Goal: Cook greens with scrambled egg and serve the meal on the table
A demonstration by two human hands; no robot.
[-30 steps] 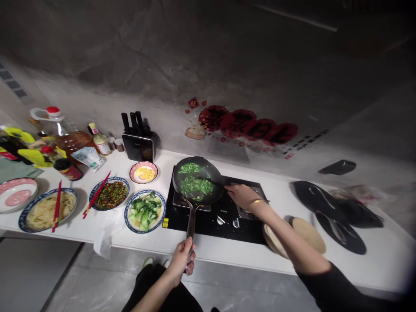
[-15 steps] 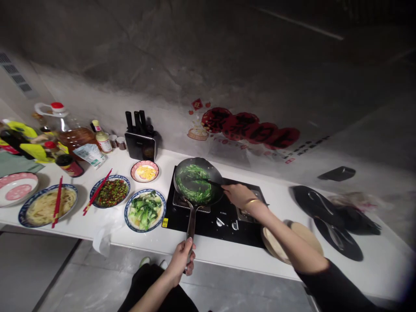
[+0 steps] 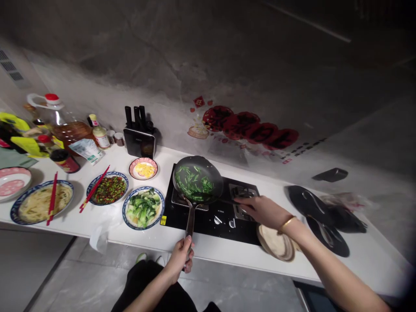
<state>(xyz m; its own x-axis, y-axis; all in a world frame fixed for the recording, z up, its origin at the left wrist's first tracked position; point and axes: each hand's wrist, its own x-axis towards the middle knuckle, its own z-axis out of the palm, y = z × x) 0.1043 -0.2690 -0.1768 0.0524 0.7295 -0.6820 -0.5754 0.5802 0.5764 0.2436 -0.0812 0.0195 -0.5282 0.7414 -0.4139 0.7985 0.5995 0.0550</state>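
Note:
My left hand [image 3: 182, 256] is wrapped round the handle of a dark wok [image 3: 208, 171], which sits over the left burner of the black gas stove [image 3: 201, 225]. Chopped green vegetables [image 3: 193, 180] lie spread in the wok's bottom. My right hand [image 3: 264, 210], a bangle at its wrist, is closed on the dark handle of a spatula [image 3: 229, 200]. The spatula reaches over the wok's right rim; its blade is low among the greens and hard to make out.
Left of the stove stand plates of leafy greens [image 3: 143, 208], chopped peppers [image 3: 108, 188], noodles [image 3: 42, 203] and egg [image 3: 143, 169]. Behind are a knife block [image 3: 139, 141] and an oil jug [image 3: 69, 130]. To the right are a round beige board-like stack [image 3: 276, 242] and dark lids [image 3: 312, 203].
My right hand has drawn back to the right and slightly down with the spatula, from the wok's middle to its near right side. The greens have shifted; my left hand keeps its grip.

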